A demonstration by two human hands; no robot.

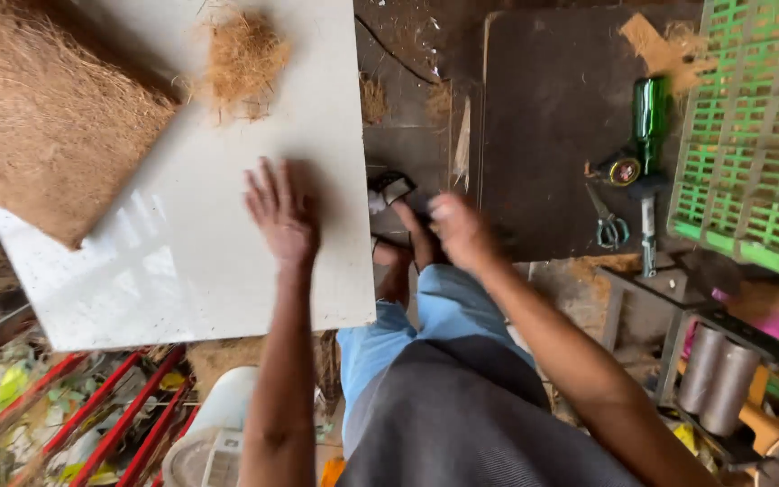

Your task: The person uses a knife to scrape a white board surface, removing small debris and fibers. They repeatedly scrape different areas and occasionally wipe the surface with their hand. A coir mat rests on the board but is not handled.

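Fibre mat (42, 108) on board (182, 261), left of scissors (608, 225)

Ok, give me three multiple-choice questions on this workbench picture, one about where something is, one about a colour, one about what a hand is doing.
1. Where does the scissors lie?
A. on the white board
B. on the dark board, below the bottle
C. in the crate

2. What colour is the plastic crate?
A. green
B. red
C. blue

3. How is the left hand?
A. closed around the bottle
B. spread flat on the white board
C. gripping the scissors

Answers: 1 B, it sits on the dark board under the green bottle. 2 A, its lattice is bright green. 3 B, open fingers lie on the board.
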